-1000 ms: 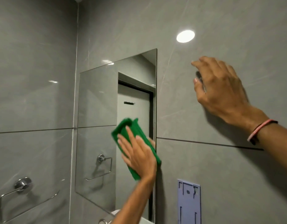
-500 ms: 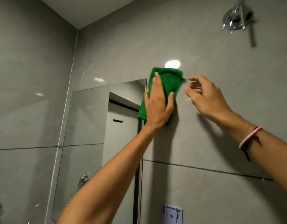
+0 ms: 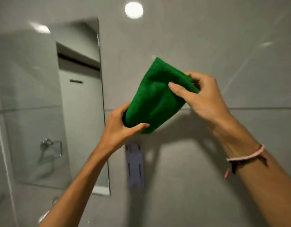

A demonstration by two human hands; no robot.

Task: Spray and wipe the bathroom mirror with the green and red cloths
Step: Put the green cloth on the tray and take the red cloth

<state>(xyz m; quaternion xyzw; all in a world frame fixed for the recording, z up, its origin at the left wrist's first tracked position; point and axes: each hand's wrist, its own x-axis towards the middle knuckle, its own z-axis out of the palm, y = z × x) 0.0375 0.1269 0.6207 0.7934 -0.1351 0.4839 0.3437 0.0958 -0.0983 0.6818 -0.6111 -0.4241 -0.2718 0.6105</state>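
Green cloth [image 3: 155, 97] folded, bunched; left hand [image 3: 120, 128], right hand [image 3: 200, 97] both gripping it.

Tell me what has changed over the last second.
The left hand took the green cloth off the mirror, swept it up over the wall, then brought it down clear. The right hand left the wall and gripped the cloth's upper edge. The left hand never released it.

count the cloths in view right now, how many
1: only the green cloth, held in front of the grey tiled wall, right of the mirror, gripped by the left hand below and the right hand above. No red cloth shows; it may be out of frame.
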